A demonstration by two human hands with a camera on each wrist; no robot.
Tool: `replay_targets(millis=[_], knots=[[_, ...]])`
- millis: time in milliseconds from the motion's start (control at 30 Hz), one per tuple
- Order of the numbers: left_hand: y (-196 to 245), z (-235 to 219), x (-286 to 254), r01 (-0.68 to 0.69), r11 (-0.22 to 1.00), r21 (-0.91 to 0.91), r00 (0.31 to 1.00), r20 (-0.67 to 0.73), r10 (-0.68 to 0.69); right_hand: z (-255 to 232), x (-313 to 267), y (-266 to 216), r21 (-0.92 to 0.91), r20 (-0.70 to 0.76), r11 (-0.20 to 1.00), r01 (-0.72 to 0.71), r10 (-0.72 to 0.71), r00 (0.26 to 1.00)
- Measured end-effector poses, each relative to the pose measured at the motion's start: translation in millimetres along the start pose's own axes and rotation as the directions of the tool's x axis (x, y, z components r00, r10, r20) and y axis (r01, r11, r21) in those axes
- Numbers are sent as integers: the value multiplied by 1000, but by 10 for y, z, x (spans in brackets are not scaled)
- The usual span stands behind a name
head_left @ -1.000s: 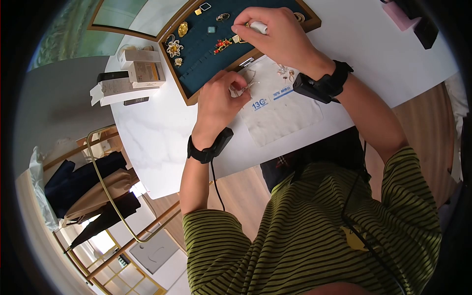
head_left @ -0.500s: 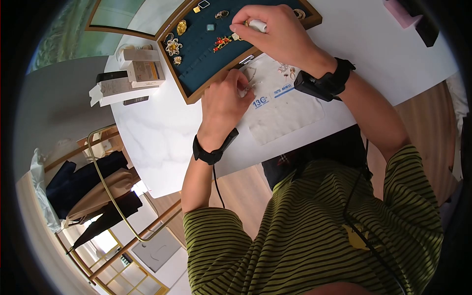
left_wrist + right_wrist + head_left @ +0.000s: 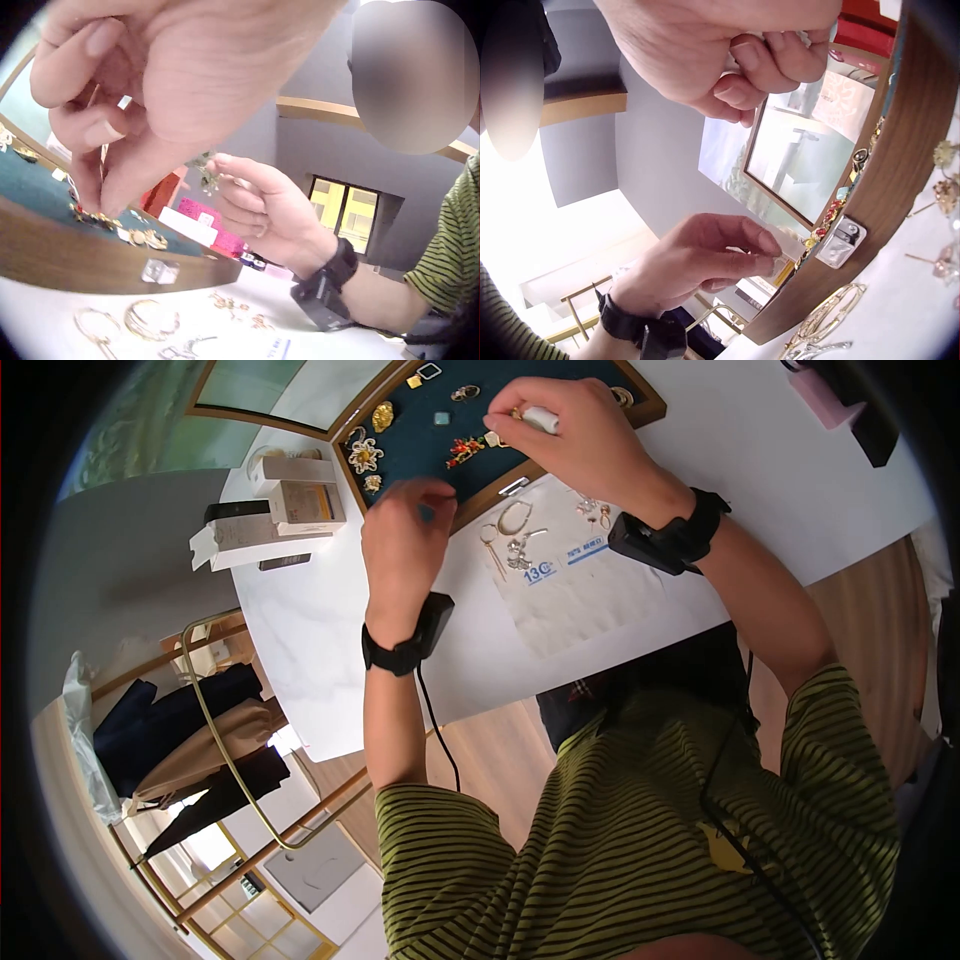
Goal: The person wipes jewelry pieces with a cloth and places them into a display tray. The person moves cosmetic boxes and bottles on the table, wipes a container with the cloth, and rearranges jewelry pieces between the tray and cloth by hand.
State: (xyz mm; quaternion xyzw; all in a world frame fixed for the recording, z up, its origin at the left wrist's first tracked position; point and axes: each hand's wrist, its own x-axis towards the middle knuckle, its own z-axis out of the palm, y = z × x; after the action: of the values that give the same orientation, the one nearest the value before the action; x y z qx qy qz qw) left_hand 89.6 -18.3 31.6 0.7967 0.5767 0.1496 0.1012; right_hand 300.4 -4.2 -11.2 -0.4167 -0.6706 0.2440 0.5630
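Note:
My left hand point(image 3: 405, 550) is over the near left edge of the jewellery box point(image 3: 490, 500). Thumb and forefinger pinch a thin metallic piece of jewellery point(image 3: 103, 154), with a small pale square point(image 3: 125, 102) showing within the curled fingers. My right hand point(image 3: 580, 435) hovers over the box's dark teal lining, its fingers curled round a small white roll-like thing point(image 3: 541, 420). At its fingertips in the left wrist view is a small greenish piece with dangling bits point(image 3: 205, 176). Below the left hand's right side, a bracelet point(image 3: 515, 517) and silver jewellery point(image 3: 520, 553) lie on a printed white cloth point(image 3: 575, 610).
In the box lie a gold ornament point(image 3: 382, 416), a flower brooch point(image 3: 365, 456), a red-and-gold piece point(image 3: 464, 452) and a turquoise square point(image 3: 442, 419). Its glazed lid point(image 3: 262, 420) stands open. Small cartons point(image 3: 303, 505) stand left; earrings point(image 3: 592, 512) lie on the cloth.
My left hand has gone from the cloth leftward to the box's edge, uncovering the bracelet and silver jewellery. The right hand has kept nearly the same place over the box.

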Motion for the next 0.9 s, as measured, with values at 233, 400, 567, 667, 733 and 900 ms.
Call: replay_targets(millis=[233,400,567,667,733,900], knots=[[-183,122,414,-65,995,72,997,-36,67,-30,51,-60,30,45,993,-115,113,993],[-193,223,520,-53,997,61,999,1,53,-41,49,-55,18,42,996,-91,90,995],[-166,241,535,-79,996,41,996,33,78,-19,40,-16,16,18,998,-54,54,998],[-178,250,538,-110,993,42,993,52,107,-12,45,6,1,14,999,-44,44,999],[-212,265,558,-122,991,50,991,57,119,-18,46,5,7,16,998,-57,57,998],[-205,236,548,-65,998,24,997,42,64,-17,31,-3,13,13,998,-60,60,998]])
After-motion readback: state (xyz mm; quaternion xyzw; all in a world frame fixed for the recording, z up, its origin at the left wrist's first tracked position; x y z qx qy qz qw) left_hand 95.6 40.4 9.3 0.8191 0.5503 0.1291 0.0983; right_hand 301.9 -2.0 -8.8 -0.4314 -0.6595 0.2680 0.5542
